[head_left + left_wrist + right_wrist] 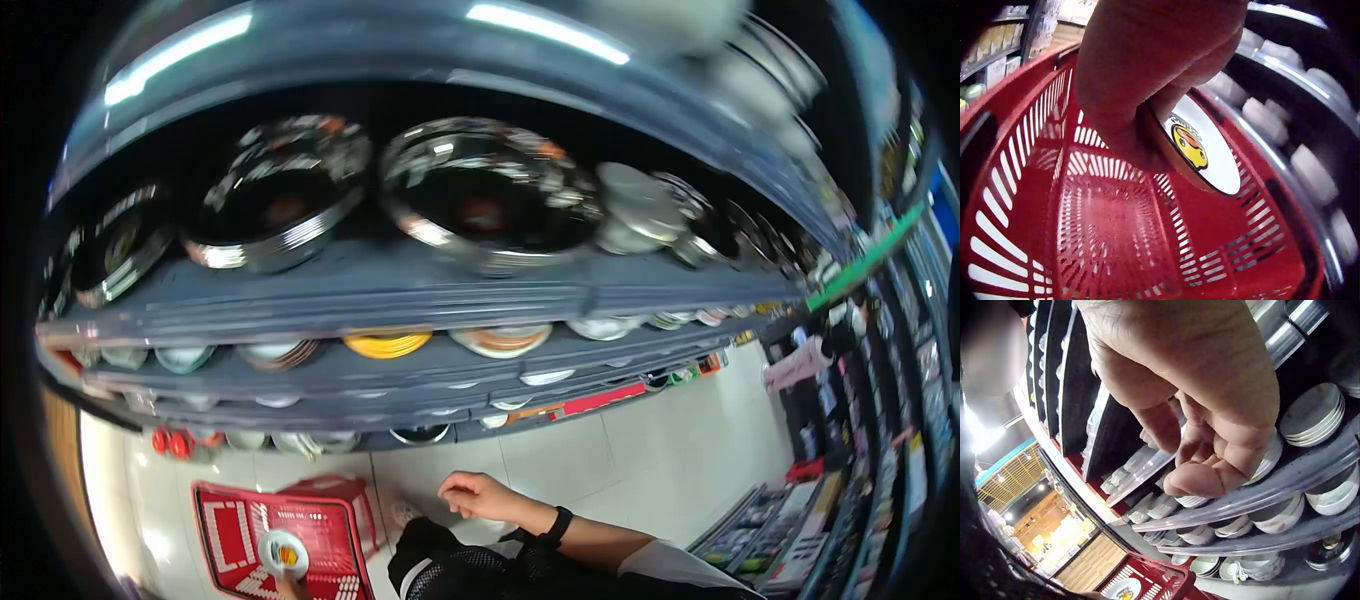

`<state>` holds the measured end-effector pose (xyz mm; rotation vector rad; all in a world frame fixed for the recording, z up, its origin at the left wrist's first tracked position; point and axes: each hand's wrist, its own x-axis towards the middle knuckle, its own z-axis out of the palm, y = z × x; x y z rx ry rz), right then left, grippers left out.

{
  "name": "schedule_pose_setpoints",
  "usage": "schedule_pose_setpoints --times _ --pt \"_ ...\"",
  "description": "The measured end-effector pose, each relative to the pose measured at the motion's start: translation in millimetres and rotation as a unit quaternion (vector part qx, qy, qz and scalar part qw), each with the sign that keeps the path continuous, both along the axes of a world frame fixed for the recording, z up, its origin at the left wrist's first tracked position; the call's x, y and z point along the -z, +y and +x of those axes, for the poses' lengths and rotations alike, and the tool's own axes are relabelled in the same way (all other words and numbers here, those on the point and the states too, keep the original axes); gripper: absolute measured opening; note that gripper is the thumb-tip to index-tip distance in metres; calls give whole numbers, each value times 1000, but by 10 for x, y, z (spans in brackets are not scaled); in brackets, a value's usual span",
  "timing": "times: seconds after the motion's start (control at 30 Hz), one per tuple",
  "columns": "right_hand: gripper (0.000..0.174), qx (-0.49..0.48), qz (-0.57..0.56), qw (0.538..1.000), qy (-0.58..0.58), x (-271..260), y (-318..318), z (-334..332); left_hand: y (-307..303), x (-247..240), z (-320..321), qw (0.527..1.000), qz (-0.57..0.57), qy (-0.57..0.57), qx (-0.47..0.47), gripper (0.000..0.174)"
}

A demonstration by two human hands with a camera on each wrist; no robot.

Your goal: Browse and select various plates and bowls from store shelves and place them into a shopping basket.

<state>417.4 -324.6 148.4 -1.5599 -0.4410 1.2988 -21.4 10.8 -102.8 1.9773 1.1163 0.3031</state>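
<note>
A white plate with a yellow cartoon figure is held at its edge by my left hand, over a red basket. In the left wrist view, the fingers of the left hand pinch the plate, which tilts inside the basket. My right hand, with a dark band at the wrist, is in front of my body. The right wrist view shows this hand with loosely curled fingers and nothing in them; the plate appears low in that view.
Shelves of shiny metal bowls and stacked dishes stretch across the front. Bowls line the shelves near my right hand. More racks stand on the right, beyond a tiled floor.
</note>
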Motion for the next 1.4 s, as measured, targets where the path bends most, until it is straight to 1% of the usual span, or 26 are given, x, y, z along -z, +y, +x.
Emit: schedule_pose_setpoints --times 0.07,0.13,0.2,0.27,0.37,0.43,0.5,0.53,0.57,0.63,0.67,0.7,0.77,0.83,0.87,0.9,0.97,1.03,1.07,1.1,1.17,1.2,1.27,1.33,1.37,1.4 --pt "17 8 34 999 -12 -29 -318 50 -40 -251 354 999 3 2 37 37" --pt "18 16 46 999 -10 -85 -721 -56 -305 -532 643 998 9 -5 70 38" --pt "18 40 71 996 -20 -211 -1235 3 -705 -886 1088 994 16 3 110 39" --pt "19 61 82 994 -34 -324 -1701 40 -1144 -1037 1527 988 16 11 154 41" --pt "21 108 108 985 -81 -377 -2370 120 -2175 -1335 2334 976 2 24 216 43" --pt "26 136 113 980 -87 -327 -2831 144 -3030 -1690 2800 966 -12 37 255 44" --pt "33 173 73 975 -115 -398 -3265 167 -3849 -2130 3254 954 -27 47 296 45" --pt "41 193 61 970 -133 -385 -3458 172 -4238 -2500 3473 937 -261 -50 226 42" --pt "41 210 63 965 -143 -345 -3632 163 -4551 -2767 3657 855 -480 -135 142 40" --pt "46 278 44 939 -196 -233 -4014 163 -5037 -2849 4016 850 -402 -133 314 34" --pt "46 306 36 928 -211 -170 -4193 176 -5276 -2998 4111 872 -289 -90 386 31" --pt "46 330 38 917 -220 -232 -4400 189 -5397 -2876 4222 838 -136 -69 524 29" --pt "44 401 70 898 -168 -365 -4772 169 -5677 -2706 4565 833 -228 -53 501 26" --pt "41 436 84 882 -159 -286 -5058 228 -6002 -2840 4737 805 -305 -67 505 27" --pt "39 456 86 874 -142 -235 -5173 269 -6095 -2901 4824 773 -174 -90 604 29" --pt "38 474 87 868 -123 -238 -5256 337 -6264 -2861 4968 806 -374 -6 460 30" --pt "35 497 82 857 -109 -239 -5408 514 -6428 -2838 5203 805 -377 -3 458 31" --pt "37 503 76 851 -132 -187 -5566 727 -6605 -2836 5527 815 -263 52 513 31" --pt "32 514 71 844 -133 -176 -5648 846 -6678 -2843 5619 775 -88 -35 624 32" --pt "32 513 65 846 -130 -167 -5726 965 -6846 -2525 5883 788 -395 -30 472 30" --pt "32 553 47 822 -126 -175 -5939 1281 -7032 -2671 6222 796 -205 -18 569 27" --pt "31 560 29 817 -136 -170 -6066 1436 -7167 -2449 6516 793 -212 -25 570 27" --pt "31 575 20 805 -141 -346 -6342 1759 -7477 -1849 7045 718 -493 -44 490 32" --pt "30 621 32 771 -138 -368 -6528 2022 -7805 -2599 7272 731 -467 -10 497 32" --pt "30 620 33 773 -133 -403 -6599 2134 -7919 -2852 7412 735 -434 -8 521 31" --pt "29 629 45 765 -131 -455 -6711 2270 -8037 -2848 7578 727 -437 -24 528 31"
